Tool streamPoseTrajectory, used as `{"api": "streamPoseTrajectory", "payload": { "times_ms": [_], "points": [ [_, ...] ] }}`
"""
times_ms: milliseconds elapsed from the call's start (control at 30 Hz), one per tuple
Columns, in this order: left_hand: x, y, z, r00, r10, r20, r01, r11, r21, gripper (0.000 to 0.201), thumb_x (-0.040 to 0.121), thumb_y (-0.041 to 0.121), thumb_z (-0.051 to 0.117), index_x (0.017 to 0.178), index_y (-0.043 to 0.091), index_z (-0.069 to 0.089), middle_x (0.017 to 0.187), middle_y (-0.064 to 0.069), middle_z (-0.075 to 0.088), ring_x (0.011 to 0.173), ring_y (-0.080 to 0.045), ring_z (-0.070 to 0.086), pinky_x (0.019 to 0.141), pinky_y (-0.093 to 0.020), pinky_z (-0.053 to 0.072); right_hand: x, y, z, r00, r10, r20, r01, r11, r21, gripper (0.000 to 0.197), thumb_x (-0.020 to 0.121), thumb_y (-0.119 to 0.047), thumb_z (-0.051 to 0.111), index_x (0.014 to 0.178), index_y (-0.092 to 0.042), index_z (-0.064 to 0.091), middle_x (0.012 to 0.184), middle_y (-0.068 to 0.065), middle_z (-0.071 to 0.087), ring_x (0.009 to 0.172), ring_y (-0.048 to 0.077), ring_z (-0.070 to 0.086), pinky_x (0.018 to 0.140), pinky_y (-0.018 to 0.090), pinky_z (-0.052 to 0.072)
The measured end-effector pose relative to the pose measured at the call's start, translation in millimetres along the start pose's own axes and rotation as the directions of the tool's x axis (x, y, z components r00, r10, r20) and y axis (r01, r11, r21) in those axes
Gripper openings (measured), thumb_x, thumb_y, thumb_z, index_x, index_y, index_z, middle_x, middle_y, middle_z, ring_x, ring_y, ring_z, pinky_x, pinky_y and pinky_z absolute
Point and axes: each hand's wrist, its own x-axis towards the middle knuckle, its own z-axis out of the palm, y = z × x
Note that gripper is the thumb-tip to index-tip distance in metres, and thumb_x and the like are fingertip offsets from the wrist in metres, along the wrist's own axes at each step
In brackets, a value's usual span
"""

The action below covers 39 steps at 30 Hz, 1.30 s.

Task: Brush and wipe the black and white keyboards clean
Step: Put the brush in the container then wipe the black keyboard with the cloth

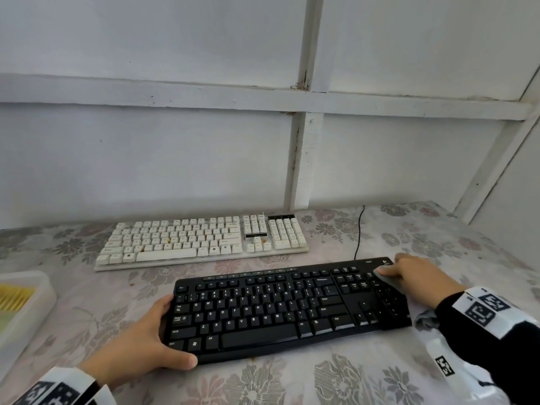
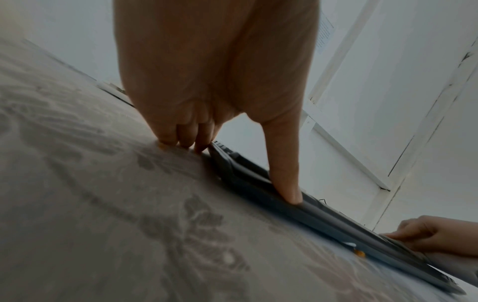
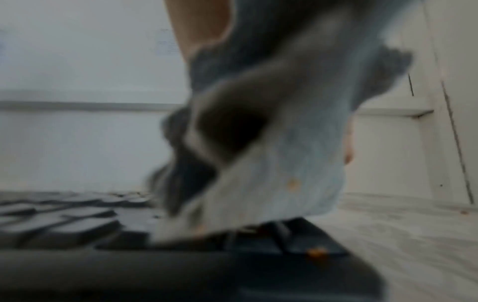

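Note:
The black keyboard lies near me on the floral cloth, slightly angled. My left hand grips its left end, thumb along the front edge and fingers curled at the side; in the left wrist view the left hand clamps the same black keyboard. My right hand holds a grey cloth and presses it on the keyboard's far right corner. The cloth hangs bunched under the palm over the black keyboard. The white keyboard, stained, lies farther back.
A translucent plastic tray with something yellow inside sits at the left edge. A black cable runs from the black keyboard to the wall. Orange crumbs lie by the keyboard's front edge, with one crumb on its keys.

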Motion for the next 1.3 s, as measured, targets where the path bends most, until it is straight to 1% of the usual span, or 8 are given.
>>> {"api": "streamPoseTrajectory", "payload": {
  "times_ms": [233,333,433,567,667,1033,1100,1300],
  "points": [
    [0,4,-1,1.0,-0.008,-0.016,0.009,0.998,0.056,0.137,0.004,0.056,0.087,0.125,0.04,0.024,0.113,0.028,0.048,0.101,0.005,0.053,0.08,-0.015,0.042,-3,23,-13,0.999,0.035,0.03,-0.029,0.98,-0.195,0.084,0.079,-0.073,0.012,0.096,-0.015,0.071,0.083,-0.008,0.052,0.066,0.01,0.052,0.066,0.02,0.036],
    [-1,5,0,1.0,-0.011,-0.018,0.011,0.999,0.053,0.138,0.002,0.056,0.087,0.124,0.039,0.024,0.112,0.028,0.047,0.1,0.007,0.052,0.076,-0.011,0.04,-9,-5,-23,0.999,-0.033,-0.033,0.031,0.997,-0.067,0.066,0.087,-0.068,0.023,0.104,-0.027,0.071,0.09,-0.011,0.05,0.072,0.007,0.05,0.061,0.015,0.031],
    [-2,6,0,1.0,-0.013,-0.016,0.013,0.999,0.043,0.139,0.001,0.055,0.087,0.124,0.038,0.024,0.112,0.027,0.047,0.099,0.007,0.051,0.074,-0.009,0.04,-11,-48,-26,0.968,-0.252,0.012,0.25,0.964,0.088,0.098,0.052,-0.097,0.0,0.107,-0.046,0.061,0.09,-0.009,0.051,0.076,0.002,0.048,0.062,0.014,0.032],
    [-3,8,1,1.0,-0.017,-0.005,0.017,0.999,0.05,0.137,0.005,0.052,0.089,0.125,0.038,0.024,0.113,0.027,0.047,0.098,0.007,0.052,0.072,-0.009,0.04,-12,-84,-10,0.921,-0.374,0.106,0.374,0.927,0.026,0.033,0.095,-0.051,0.038,0.105,-0.039,0.067,0.099,0.0,0.053,0.089,0.017,0.056,0.074,0.023,0.037],
    [-2,10,0,1.0,-0.026,-0.002,0.026,0.999,0.044,0.136,0.006,0.05,0.09,0.125,0.038,0.025,0.111,0.028,0.046,0.095,0.009,0.052,0.069,-0.007,0.04,-15,-79,-9,0.931,-0.357,0.075,0.357,0.934,0.013,0.036,0.099,-0.032,0.043,0.064,-0.042,0.042,0.093,-0.001,0.048,0.087,0.017,0.051,0.071,0.024,0.035],
    [0,1,-1,1.0,-0.012,-0.006,0.013,0.996,0.087,0.152,0.005,0.057,0.087,0.14,0.029,0.024,0.119,0.024,0.048,0.102,0.006,0.052,0.078,-0.009,0.04,2,4,-16,0.996,-0.081,0.03,0.085,0.987,-0.139,0.034,0.099,-0.037,0.042,0.094,-0.018,0.07,0.069,-0.008,0.033,0.07,0.014,0.044,0.056,0.019,0.027],
    [1,2,-2,1.0,-0.016,-0.003,0.016,0.995,0.099,0.154,0.005,0.059,0.086,0.141,0.028,0.022,0.121,0.023,0.047,0.103,0.006,0.051,0.078,-0.009,0.039,1,-5,-21,0.995,-0.104,0.0,0.103,0.981,-0.163,0.041,0.1,-0.039,0.041,0.072,-0.019,0.064,0.064,-0.005,0.028,0.058,0.013,0.035,0.051,0.019,0.026],
    [0,5,0,1.0,-0.02,-0.002,0.02,0.997,0.078,0.149,0.006,0.055,0.088,0.138,0.029,0.024,0.119,0.024,0.047,0.101,0.007,0.051,0.074,-0.008,0.039,-12,-70,-16,0.896,-0.443,0.026,0.443,0.896,0.019,0.051,0.086,-0.063,0.035,0.103,-0.03,0.071,0.092,-0.003,0.054,0.081,0.01,0.055,0.062,0.013,0.032]
  ]
}}
